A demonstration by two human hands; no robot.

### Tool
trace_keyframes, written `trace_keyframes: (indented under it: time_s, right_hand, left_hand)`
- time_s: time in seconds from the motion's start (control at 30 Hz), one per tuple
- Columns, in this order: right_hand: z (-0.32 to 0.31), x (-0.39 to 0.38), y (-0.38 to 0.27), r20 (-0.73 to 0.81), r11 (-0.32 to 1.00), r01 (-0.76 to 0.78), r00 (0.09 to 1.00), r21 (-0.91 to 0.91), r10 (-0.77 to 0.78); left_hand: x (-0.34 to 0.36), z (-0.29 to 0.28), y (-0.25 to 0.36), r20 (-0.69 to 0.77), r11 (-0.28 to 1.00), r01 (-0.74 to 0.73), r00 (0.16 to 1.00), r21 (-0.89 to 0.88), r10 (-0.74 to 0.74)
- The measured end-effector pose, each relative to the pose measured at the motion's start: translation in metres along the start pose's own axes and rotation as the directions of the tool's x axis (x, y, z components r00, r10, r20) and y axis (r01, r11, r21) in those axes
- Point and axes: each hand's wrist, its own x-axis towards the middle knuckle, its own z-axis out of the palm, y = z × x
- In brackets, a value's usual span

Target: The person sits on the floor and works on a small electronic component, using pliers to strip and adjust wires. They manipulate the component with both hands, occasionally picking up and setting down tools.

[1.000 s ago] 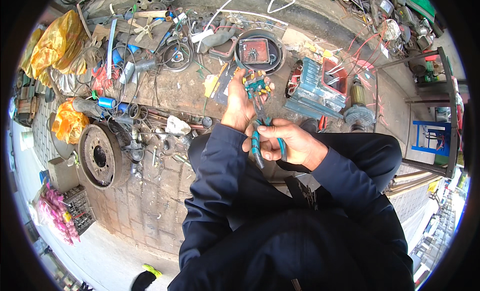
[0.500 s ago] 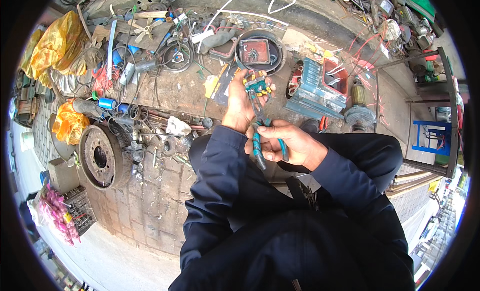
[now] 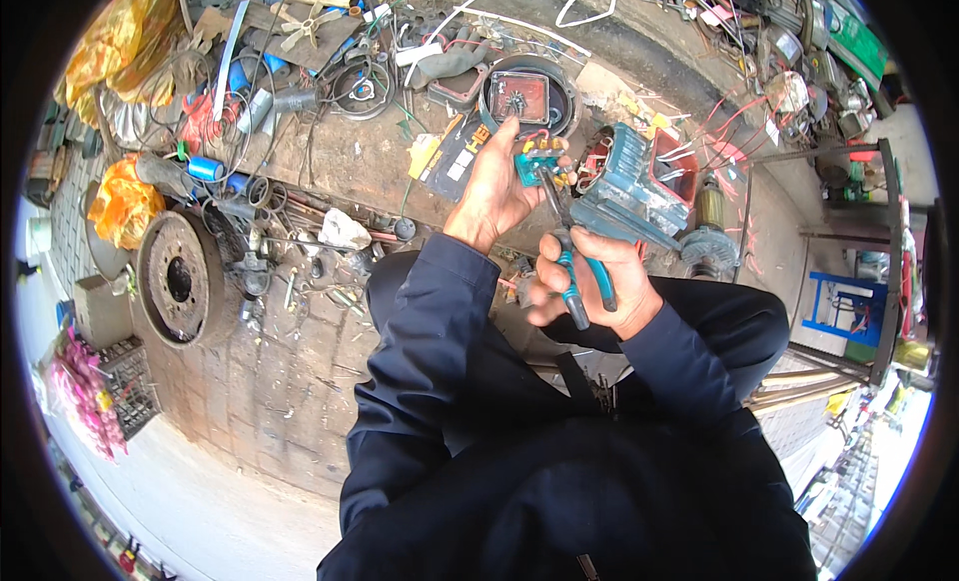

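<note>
My left hand (image 3: 489, 186) grips a small green terminal block (image 3: 530, 168) with yellow-metal fittings, raised in front of a round metal housing (image 3: 568, 93). Pliers (image 3: 569, 283) with teal-and-black handles are held in my right hand (image 3: 609, 276), their jaws reaching up to the block's lower part. Just right of the block lies a teal motor housing (image 3: 624, 171) with red wires. A dark printed card (image 3: 455, 156) is behind my left hand.
Cluttered parts, cables and blue cylinders (image 3: 206, 169) cover the upper left, with orange bags (image 3: 125, 201). A rusty wheel (image 3: 175, 276) lies left of my knee. A copper rotor (image 3: 709, 206) stands right of the housing. A metal frame (image 3: 879, 261) is at the far right.
Both hands have moved to the right relative to the surroundings, still holding the block and pliers. The pliers are angled differently and my right hand's grip has shifted. The view has shifted slightly.
</note>
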Motion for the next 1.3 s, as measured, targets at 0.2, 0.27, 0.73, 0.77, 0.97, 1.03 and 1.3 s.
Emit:
trace_keyframes:
  time_s: [0.2, 0.27, 0.73, 0.77, 0.97, 1.03, 1.3]
  right_hand:
    - [0.004, -0.009, 0.010, 0.119, 0.956, 0.020, 0.991, 0.292, -0.057]
    - [0.005, -0.009, 0.016, 0.196, 0.952, 0.025, 0.976, 0.304, -0.089]
    - [0.004, -0.006, 0.034, 0.280, 0.936, 0.008, 0.953, 0.353, -0.113]
    - [0.003, -0.007, 0.035, 0.272, 0.939, 0.010, 0.956, 0.344, -0.110]
    - [0.000, -0.010, 0.032, 0.249, 0.962, -0.029, 0.968, 0.271, -0.041]
    - [0.000, -0.012, 0.031, 0.230, 0.969, -0.034, 0.973, 0.245, -0.025]
    - [-0.001, -0.015, 0.029, 0.208, 0.974, -0.028, 0.978, 0.227, -0.020]
  left_hand:
    - [-0.011, 0.011, -0.001, 0.032, 0.966, -0.019, 0.999, 0.257, 0.011]
    - [-0.016, 0.014, 0.000, 0.050, 0.947, -0.012, 0.999, 0.321, -0.004]
    - [-0.021, 0.009, 0.008, 0.026, 0.854, 0.190, 0.973, 0.484, -0.231]
    - [-0.022, 0.007, 0.006, 0.052, 0.861, 0.175, 0.973, 0.477, -0.226]
    - [-0.020, 0.003, 0.005, 0.120, 0.858, 0.260, 0.931, 0.443, -0.345]
    - [-0.020, 0.002, 0.003, 0.136, 0.851, 0.272, 0.920, 0.448, -0.366]
    - [-0.019, 0.002, 0.002, 0.131, 0.844, 0.299, 0.911, 0.445, -0.392]
